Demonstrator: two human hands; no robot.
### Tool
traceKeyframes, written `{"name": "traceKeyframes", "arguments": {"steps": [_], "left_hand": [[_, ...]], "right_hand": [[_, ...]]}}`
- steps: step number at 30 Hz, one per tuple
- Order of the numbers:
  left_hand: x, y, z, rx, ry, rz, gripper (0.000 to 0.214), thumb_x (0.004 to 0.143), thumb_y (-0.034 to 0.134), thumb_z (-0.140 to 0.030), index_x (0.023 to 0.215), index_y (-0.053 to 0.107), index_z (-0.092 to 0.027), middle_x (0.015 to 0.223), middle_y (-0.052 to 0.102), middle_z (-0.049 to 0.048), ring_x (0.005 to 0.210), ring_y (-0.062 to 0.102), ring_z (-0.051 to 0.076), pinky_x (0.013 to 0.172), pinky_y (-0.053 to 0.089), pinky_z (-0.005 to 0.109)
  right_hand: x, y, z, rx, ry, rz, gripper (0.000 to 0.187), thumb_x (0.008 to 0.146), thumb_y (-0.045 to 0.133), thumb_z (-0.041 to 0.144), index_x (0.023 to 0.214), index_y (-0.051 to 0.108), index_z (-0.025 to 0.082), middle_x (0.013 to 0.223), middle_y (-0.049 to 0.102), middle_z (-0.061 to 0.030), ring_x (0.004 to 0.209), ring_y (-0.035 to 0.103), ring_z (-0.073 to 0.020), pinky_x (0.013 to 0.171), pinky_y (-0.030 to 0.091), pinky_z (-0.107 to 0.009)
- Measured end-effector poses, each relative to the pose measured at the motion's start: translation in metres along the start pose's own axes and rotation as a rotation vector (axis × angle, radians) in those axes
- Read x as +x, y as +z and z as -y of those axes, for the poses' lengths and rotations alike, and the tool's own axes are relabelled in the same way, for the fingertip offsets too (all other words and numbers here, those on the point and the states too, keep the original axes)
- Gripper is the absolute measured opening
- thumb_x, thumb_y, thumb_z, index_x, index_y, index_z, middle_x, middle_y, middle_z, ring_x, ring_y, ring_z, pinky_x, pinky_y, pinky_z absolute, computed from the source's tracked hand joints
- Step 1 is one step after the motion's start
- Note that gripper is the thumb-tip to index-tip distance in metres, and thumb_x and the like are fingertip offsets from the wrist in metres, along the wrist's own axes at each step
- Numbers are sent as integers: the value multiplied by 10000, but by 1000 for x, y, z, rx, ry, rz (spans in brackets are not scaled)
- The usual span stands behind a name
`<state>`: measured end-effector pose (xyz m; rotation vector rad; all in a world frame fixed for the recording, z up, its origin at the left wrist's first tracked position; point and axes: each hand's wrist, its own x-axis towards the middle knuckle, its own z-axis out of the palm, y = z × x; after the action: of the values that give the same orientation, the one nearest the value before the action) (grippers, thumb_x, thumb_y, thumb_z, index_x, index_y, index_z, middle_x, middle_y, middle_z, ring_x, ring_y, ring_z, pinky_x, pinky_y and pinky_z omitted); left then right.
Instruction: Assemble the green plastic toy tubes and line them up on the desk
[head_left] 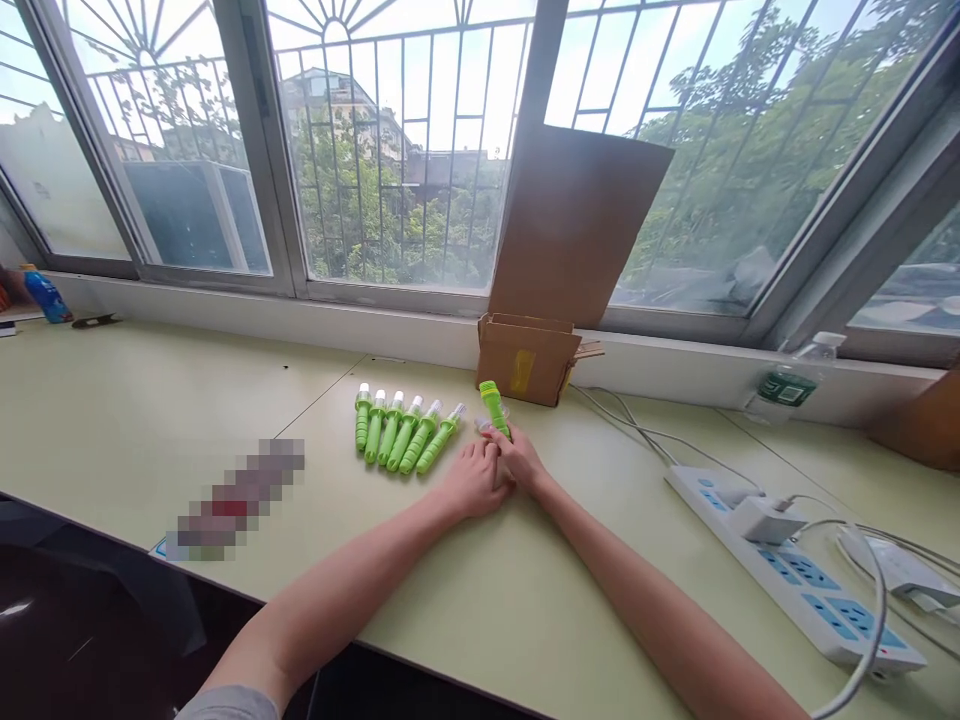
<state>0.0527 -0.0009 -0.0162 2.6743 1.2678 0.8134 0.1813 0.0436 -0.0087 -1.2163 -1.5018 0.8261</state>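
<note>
My right hand point(519, 458) is closed around the lower end of a green ribbed plastic stick point(493, 405), which stands tilted with its wider end up. Beside it and touching it, my left hand point(478, 478) rests low over the table with its fingers curled. Whatever those fingers hold, if anything, is hidden. A small clear plastic piece point(484, 425) shows just behind the hands, partly covered. To the left, several green ribbed sticks point(405, 437) with clear or whitish tops lie side by side in a row, their tops pointing toward the window.
An opened cardboard box point(525, 362) stands by the window behind the hands. On the right lie a power strip point(795, 565) with cables and a clear bottle point(791, 380). A blurred flat item point(232, 505) sits near the left front edge; a blue bottle point(46, 295) stands far left.
</note>
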Motion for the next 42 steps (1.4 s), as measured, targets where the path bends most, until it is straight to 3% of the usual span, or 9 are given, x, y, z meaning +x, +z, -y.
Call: {"name": "traceKeyframes", "arguments": {"steps": [5, 8, 13, 18, 27, 32, 36, 42], "left_hand": [[0, -1, -4, 6, 13, -72, 575, 764, 552, -425, 1214, 330, -143, 1199, 450, 153, 1170, 398, 307, 995, 336, 452], [-1, -1, -6, 13, 28, -105, 549, 750, 576, -387, 1189, 339, -158, 1170, 453, 138, 1151, 401, 295, 991, 338, 446], [1, -2, -6, -10, -56, -71, 432, 764, 579, -369, 1113, 405, -182, 1112, 498, 104, 1087, 455, 271, 922, 374, 422], [1, -6, -7, 6, 7, 12, 233, 808, 558, -412, 873, 547, -188, 945, 567, 61, 927, 520, 217, 798, 397, 334], [7, -10, -7, 56, 36, -5, 342, 837, 510, -495, 770, 641, -187, 749, 628, 55, 790, 556, 189, 764, 363, 320], [8, -14, -8, 53, 55, 6, 343, 844, 502, -491, 776, 646, -187, 724, 645, 57, 761, 579, 194, 752, 370, 318], [7, -19, -10, 81, 69, 25, 367, 883, 435, -474, 796, 623, -171, 746, 654, 61, 762, 590, 194, 758, 385, 318], [6, -26, -15, 162, 164, 46, 287, 918, 367, -271, 835, 624, -172, 844, 647, 68, 784, 597, 189, 745, 403, 319]], "right_hand": [[-32, -19, 17, 163, -49, 129, 279, 751, 599, 442, 879, 649, 199, 916, 679, -42, 888, 597, -218, 822, 437, -311], [-46, -27, 25, 234, 6, 140, 321, 733, 629, 444, 933, 652, 195, 981, 679, -62, 963, 599, -242, 863, 430, -327], [-67, -39, 28, 261, 127, 183, 454, 744, 595, 519, 1040, 610, 175, 856, 702, -82, 901, 640, -270, 829, 461, -383], [-78, -47, 25, 199, 85, 147, 449, 778, 566, 513, 1062, 591, 166, 846, 710, -78, 920, 636, -264, 886, 430, -394], [-79, -45, 23, 319, 116, 79, 390, 799, 544, 493, 1036, 569, 185, 798, 711, -64, 813, 662, -223, 832, 480, -376], [-84, -43, 28, 192, 20, 75, 382, 824, 509, 478, 1051, 556, 175, 866, 692, -68, 892, 640, -225, 835, 470, -348], [-90, -43, 31, -63, -134, 62, 357, 841, 490, 457, 1041, 574, 173, 883, 661, -54, 841, 612, -205, 755, 469, -302], [-98, -44, 35, -400, -349, 87, 279, 875, 439, 390, 1053, 554, 209, 811, 636, -25, 687, 562, -165, 652, 437, -263]]}}
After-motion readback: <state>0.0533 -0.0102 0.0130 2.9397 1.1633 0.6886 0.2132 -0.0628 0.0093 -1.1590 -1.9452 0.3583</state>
